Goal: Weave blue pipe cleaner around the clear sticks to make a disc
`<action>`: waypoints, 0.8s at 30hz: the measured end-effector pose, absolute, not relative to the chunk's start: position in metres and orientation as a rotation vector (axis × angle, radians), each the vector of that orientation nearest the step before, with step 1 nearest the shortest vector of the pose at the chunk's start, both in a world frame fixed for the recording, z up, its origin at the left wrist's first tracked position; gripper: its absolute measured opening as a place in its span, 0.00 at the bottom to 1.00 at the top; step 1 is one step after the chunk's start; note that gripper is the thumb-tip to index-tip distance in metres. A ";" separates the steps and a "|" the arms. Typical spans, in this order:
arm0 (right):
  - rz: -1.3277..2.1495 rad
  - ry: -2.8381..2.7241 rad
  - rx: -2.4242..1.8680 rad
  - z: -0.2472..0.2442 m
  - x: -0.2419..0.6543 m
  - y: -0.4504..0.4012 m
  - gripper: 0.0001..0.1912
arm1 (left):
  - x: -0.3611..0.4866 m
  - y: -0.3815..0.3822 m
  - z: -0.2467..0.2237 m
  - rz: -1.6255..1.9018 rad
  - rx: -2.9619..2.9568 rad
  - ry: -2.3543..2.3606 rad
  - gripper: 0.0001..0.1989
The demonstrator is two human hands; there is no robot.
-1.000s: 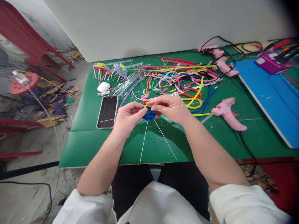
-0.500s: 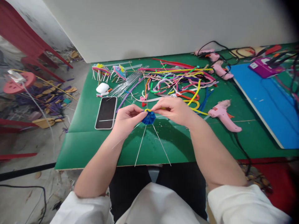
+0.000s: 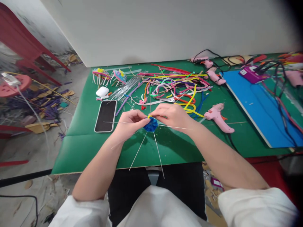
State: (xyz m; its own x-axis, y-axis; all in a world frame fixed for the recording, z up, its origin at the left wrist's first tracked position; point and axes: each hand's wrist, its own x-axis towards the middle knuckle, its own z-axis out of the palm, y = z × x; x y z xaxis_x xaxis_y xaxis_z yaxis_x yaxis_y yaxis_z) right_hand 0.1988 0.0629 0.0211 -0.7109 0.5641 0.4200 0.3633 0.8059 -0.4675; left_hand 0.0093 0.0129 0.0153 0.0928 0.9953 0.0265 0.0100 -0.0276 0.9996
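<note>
A round blue fuzzy piece [image 3: 151, 125] with thin metal wires [image 3: 159, 154] sticking out all round hangs over the green table. My left hand [image 3: 130, 123] pinches its upper left edge between thumb and fingers. At its top edge, a small yellow bit [image 3: 149, 116] shows between the fingertips. My right hand [image 3: 171, 115] has its fingers pressed together at the upper right edge; what lies between them is too small to make out.
Pipe cleaners [image 3: 180, 82], wires and scissors [image 3: 167, 99] lie behind my hands. A phone [image 3: 105, 116] is at left. Pink glue gun [image 3: 219, 118] and blue board [image 3: 255, 107] lie right on the green table [image 3: 78, 148]. Two small colourful jellyfish-like pieces [image 3: 119, 76] stand back left.
The blue piece has turned slightly, its lower wires now slanting further left. My right hand has shifted a little along its top edge. The whole view has moved slightly.
</note>
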 end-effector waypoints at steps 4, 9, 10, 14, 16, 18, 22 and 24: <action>0.450 -2.387 -0.721 0.015 0.198 0.060 0.10 | 0.010 0.013 0.013 1.124 1.316 1.094 0.08; 0.455 -2.370 -0.691 0.013 0.203 0.057 0.11 | 0.010 0.014 0.012 1.214 1.270 1.156 0.09; 0.447 -2.380 -0.685 0.013 0.205 0.057 0.11 | 0.011 0.015 0.012 1.224 1.269 1.160 0.09; 0.444 -2.428 -0.649 0.016 0.210 0.054 0.11 | 0.011 0.015 0.011 1.242 1.270 1.143 0.09; 0.462 -2.391 -0.662 0.019 0.210 0.054 0.11 | 0.010 0.014 0.011 1.207 1.297 1.123 0.08; 0.468 -2.339 -0.698 0.021 0.209 0.054 0.10 | 0.009 0.014 0.011 1.147 1.344 1.102 0.07; 0.478 -2.281 -0.748 0.020 0.203 0.055 0.10 | 0.009 0.012 0.011 1.089 1.387 1.066 0.06; 0.514 -2.287 -0.753 0.016 0.199 0.054 0.10 | 0.009 0.011 0.012 1.078 1.395 1.063 0.06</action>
